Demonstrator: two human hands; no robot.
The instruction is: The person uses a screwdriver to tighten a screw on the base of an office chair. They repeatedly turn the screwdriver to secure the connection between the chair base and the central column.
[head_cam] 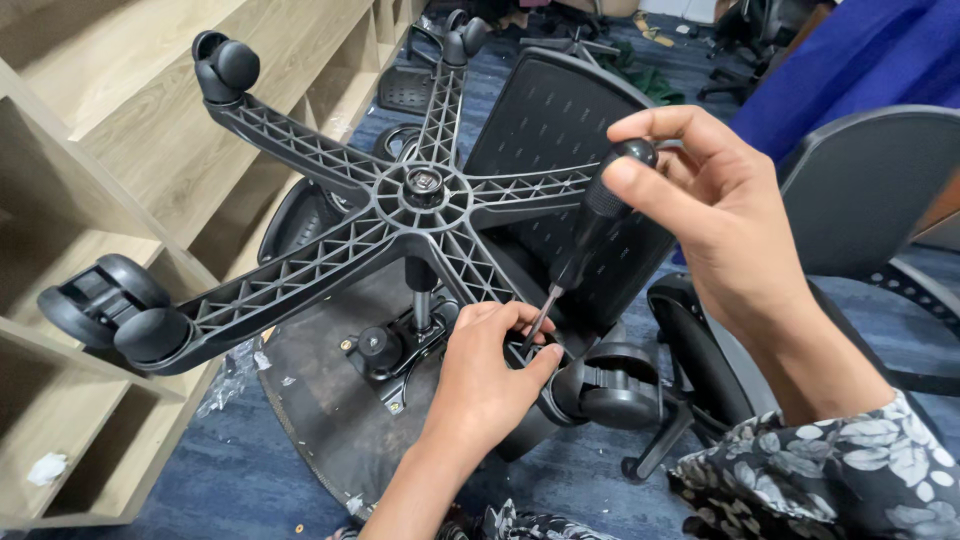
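Note:
An office chair lies upside down with its black five-arm star base [420, 195] facing me. Black castor wheels [120, 305] sit on the arm ends. My right hand [715, 215] grips the black handle of a screwdriver [590, 220], thumb pressed near the top. The shaft slants down to the left, and its tip meets the underside of the seat by my left hand [490, 375]. My left hand's fingers pinch around the shaft tip near a castor [610, 385]. The seat's underside [330, 420] and its metal mechanism plate [385, 350] lie below the base.
Light wooden shelving [90, 170] runs along the left, close to the base arms. A grey chair back [865, 185] stands at the right. Blue carpet [240, 480] covers the floor, with more chair parts [405, 90] and bits of plastic wrap on it.

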